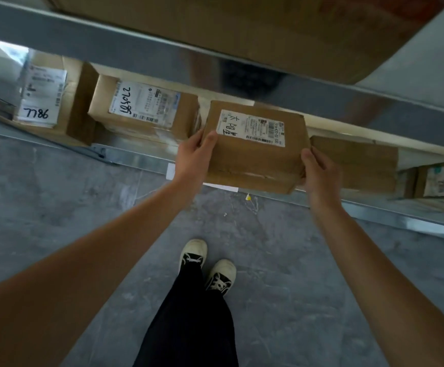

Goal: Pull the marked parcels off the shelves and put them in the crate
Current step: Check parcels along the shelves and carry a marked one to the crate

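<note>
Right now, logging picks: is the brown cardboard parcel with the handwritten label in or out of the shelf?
Partly out: brown cardboard parcel overhangs metal shelf edge, gripped by both hands.

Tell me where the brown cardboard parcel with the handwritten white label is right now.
In the head view, the brown cardboard parcel sits centre frame at the low shelf's front edge, gripped between the left hand and right hand.

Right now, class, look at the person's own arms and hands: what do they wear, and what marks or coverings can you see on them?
Both forearms are bare up to the edge of the picture: no sleeve shows. The left hand and the right hand wear no gloves, and no ring, watch or wristband can be seen. Nothing is written or marked on them.
</note>
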